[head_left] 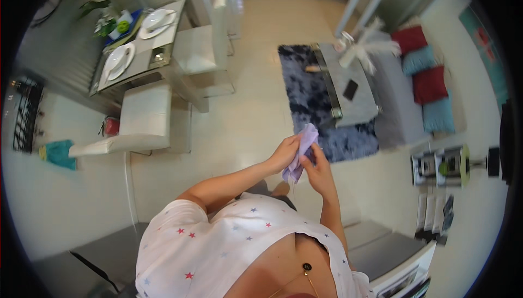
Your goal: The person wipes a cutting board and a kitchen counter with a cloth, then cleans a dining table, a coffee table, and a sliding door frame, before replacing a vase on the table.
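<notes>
A crumpled, folded lavender cloth [302, 146] is held out in front of my body, upright, at the middle of the view. My left hand [286, 151] is closed on its left side, with the fingertips partly hidden by the cloth. My right hand [317, 172] grips its right side from just below, fingers wrapped on it. Beyond my hands lies a dark grey shaggy rug [299, 91] under a low coffee table [354, 69] that carries a dark phone [350, 89] and a white feathery decoration [370, 47].
At left stand a dining table [140, 58] with plates [156, 20] and plants, and white chairs [143, 110]. A grey sofa [396, 114] with red and blue cushions [427, 84] runs along the right, near small shelves [438, 167]. Tiled floor [245, 80] runs between the furniture.
</notes>
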